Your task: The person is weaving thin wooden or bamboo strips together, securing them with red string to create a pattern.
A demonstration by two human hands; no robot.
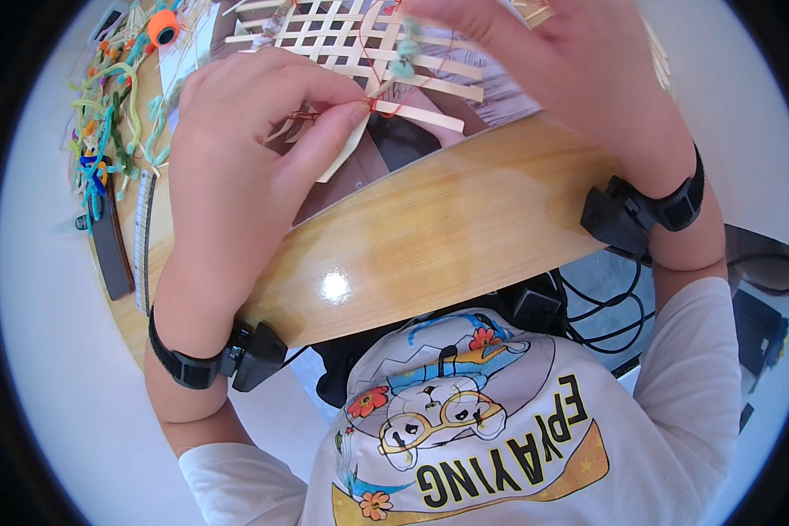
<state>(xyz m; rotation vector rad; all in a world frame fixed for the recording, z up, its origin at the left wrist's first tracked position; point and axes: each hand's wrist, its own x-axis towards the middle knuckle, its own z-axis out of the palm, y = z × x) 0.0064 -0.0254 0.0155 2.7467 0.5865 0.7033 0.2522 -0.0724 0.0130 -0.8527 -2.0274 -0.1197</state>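
A lattice woven from pale flat strips (342, 37) lies at the top of the view, with red thread wound about its near corner. My left hand (237, 131) pinches that corner between thumb and forefinger, where strip ends cross under the thread. Pale green fuzzy yarn (404, 54) hangs over the strips on the right side. My right hand (570, 70) is raised to the right of the lattice, its thumb close to a loop of the red thread (365, 44). The upper edge cuts off its other fingertips, so whether it grips the thread is hidden.
Beneath the lattice is a printed sheet (359, 193) on the wooden table (430, 210). At the left lie a tangle of coloured yarn (114, 105), an orange spool-like piece (163, 28), a ruler (144, 245) and a dark bar (112, 250). Black cables (618, 307) hang below the table's right side.
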